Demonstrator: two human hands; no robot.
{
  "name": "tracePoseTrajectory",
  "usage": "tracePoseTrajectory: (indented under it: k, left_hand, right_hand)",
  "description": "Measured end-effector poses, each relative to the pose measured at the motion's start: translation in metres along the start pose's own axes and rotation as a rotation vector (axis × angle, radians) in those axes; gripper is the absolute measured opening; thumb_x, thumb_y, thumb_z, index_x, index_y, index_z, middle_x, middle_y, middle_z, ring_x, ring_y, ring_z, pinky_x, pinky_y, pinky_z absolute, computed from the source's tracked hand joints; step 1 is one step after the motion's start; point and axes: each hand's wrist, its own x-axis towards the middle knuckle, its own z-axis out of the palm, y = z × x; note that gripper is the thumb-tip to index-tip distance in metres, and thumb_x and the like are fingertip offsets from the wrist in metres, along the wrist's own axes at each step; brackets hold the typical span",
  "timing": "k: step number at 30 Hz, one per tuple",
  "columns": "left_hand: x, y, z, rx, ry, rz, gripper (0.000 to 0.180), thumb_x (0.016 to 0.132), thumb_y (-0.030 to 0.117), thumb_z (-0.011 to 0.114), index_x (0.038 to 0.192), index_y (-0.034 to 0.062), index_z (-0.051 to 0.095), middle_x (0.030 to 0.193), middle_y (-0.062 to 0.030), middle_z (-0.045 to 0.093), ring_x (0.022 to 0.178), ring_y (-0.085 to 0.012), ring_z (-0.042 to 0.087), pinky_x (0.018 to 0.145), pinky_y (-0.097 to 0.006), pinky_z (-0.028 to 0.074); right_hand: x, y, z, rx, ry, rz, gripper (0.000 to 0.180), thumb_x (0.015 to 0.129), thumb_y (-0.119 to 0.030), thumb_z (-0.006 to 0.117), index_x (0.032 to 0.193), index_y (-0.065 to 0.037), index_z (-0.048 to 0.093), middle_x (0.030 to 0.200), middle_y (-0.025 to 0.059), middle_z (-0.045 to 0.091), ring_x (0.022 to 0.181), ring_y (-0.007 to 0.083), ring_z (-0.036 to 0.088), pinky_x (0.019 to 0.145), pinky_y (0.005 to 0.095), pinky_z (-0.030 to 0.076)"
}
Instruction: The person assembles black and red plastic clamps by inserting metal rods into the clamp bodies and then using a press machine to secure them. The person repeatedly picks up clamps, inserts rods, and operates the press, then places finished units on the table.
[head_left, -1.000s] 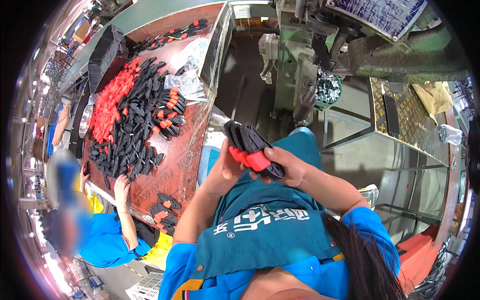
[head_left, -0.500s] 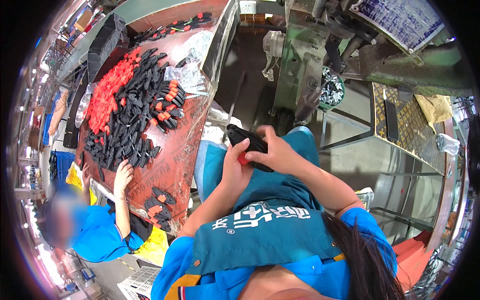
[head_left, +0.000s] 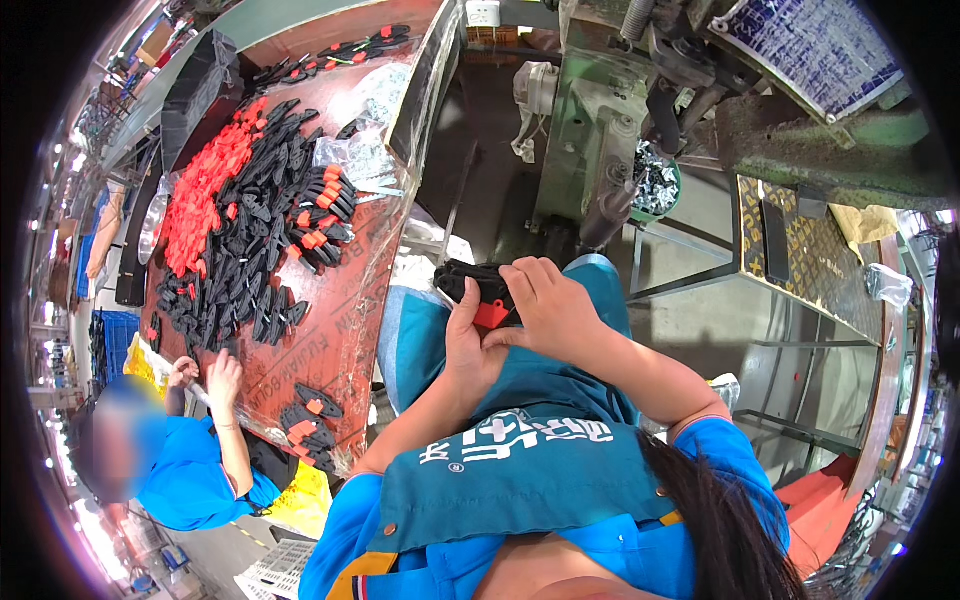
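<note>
Over my lap I hold a bundle of black plastic clamp-like parts (head_left: 457, 281) with a red piece (head_left: 492, 315) showing on its near side. My left hand (head_left: 470, 348) is closed round it from the left, thumb lying on top. My right hand (head_left: 552, 308) covers its right end, fingers bent over it; that end is hidden. To my left on the red-brown table is a pile of similar black parts (head_left: 245, 245), beside a heap of small red pieces (head_left: 192, 220). Groups of black parts with orange-red ends (head_left: 325, 200) lie at the pile's right.
A co-worker's hand (head_left: 224, 378) reaches over the table's near left edge, by a small group of black parts (head_left: 311, 425). Ahead stands a green machine (head_left: 585, 140) with a bin of metal pieces (head_left: 655, 185). A phone-like dark slab (head_left: 775, 240) lies on the right-hand table.
The bundle in my hands has turned, so more of its red piece shows. My right hand has shifted over its right end. The co-worker's hand has drawn back toward the table edge.
</note>
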Motion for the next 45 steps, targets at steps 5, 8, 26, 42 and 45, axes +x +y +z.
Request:
tracePoseTrajectory:
  k: [5,8,26,42,45]
  left_hand:
    - [0.000,-0.009,0.005,-0.024,0.056,0.025,0.061,0.092,0.060,0.054,0.124,0.0085,0.055,0.116,-0.0032,0.064,0.106,-0.0166,0.063,0.090,-0.031,0.055]
    - [0.003,-0.010,-0.002,-0.053,-0.040,0.022,0.068,0.088,0.068,0.054,0.124,0.0104,0.057,0.120,-0.0028,0.063,0.111,-0.0178,0.061,0.096,-0.034,0.053]
    - [0.007,0.017,0.000,-0.221,-0.253,-0.055,0.051,0.098,0.037,0.056,0.135,0.0030,0.050,0.134,-0.0197,0.055,0.126,-0.0336,0.053,0.107,-0.051,0.041]
    - [0.006,0.035,0.021,-0.203,-0.258,-0.182,0.044,0.099,0.022,0.055,0.138,0.0023,0.048,0.136,-0.0153,0.056,0.129,-0.0298,0.052,0.112,-0.050,0.037]
    - [0.005,0.037,0.029,-0.140,-0.228,-0.231,0.053,0.094,0.022,0.061,0.140,0.0027,0.044,0.139,-0.0133,0.053,0.128,-0.0283,0.052,0.112,-0.049,0.038]
  right_hand:
    - [-0.001,0.008,-0.008,0.009,-0.095,0.003,0.072,0.061,-0.054,0.079,0.105,0.000,0.058,0.098,0.0112,0.059,0.076,0.0251,0.063,0.059,0.0331,0.053]
    - [0.003,0.008,-0.015,0.073,0.006,0.035,0.068,0.064,-0.052,0.079,0.103,0.000,0.059,0.095,0.0114,0.062,0.078,0.0257,0.065,0.060,0.0333,0.054]
    - [0.036,0.085,-0.136,-0.417,0.274,0.128,0.052,0.059,-0.044,0.090,0.085,-0.005,0.068,0.069,0.0081,0.065,0.054,0.0269,0.064,0.052,0.0345,0.052]
    - [0.039,0.078,-0.125,-0.202,0.127,0.386,0.049,0.064,-0.048,0.085,0.076,-0.004,0.066,0.064,0.0120,0.063,0.059,0.0324,0.064,0.055,0.0394,0.052]
    - [0.035,0.077,-0.121,-0.182,0.217,0.339,0.049,0.064,-0.048,0.085,0.074,-0.005,0.065,0.063,0.0124,0.062,0.059,0.0331,0.064,0.055,0.0401,0.052]
